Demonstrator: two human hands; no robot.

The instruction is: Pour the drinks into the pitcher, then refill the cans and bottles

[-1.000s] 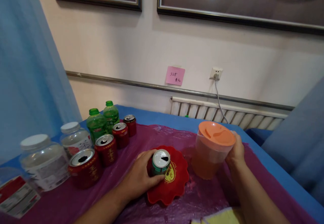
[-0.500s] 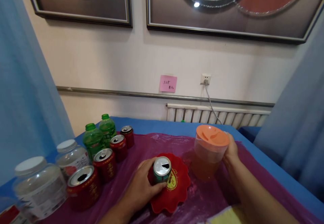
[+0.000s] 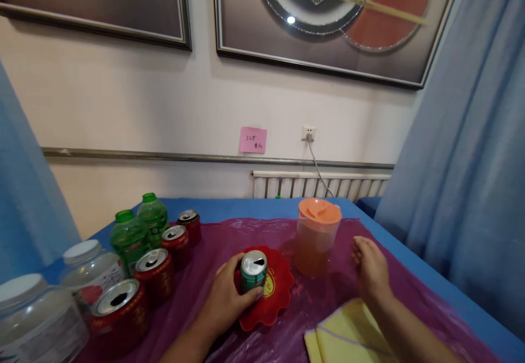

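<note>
My left hand [image 3: 229,292] is wrapped round a green drink can [image 3: 253,275] with an opened silver top. The can is upright over a red scalloped plate [image 3: 281,297] with a yellow print; whether it touches the plate is hard to see. My right hand [image 3: 371,270] is in the air to the right of a clear pitcher [image 3: 315,243], fingers loosely curled and nothing in them. The pitcher stands on the purple sheet, has an orange lid and holds amber liquid. Below my right forearm lies a folded yellow cloth [image 3: 348,333].
To the left stand several opened red cans [image 3: 153,273], two green bottles [image 3: 130,237] and clear jars with white lids [image 3: 92,270]. A purple plastic sheet [image 3: 246,232] covers much of the blue table [image 3: 217,207]. Behind are a radiator [image 3: 295,185] and a plugged-in cord [image 3: 318,163].
My right hand has let go of the pitcher and moved away to its right. The pitcher now stands unheld. The view has turned rightward, and more of the yellow cloth shows. My left hand keeps the can.
</note>
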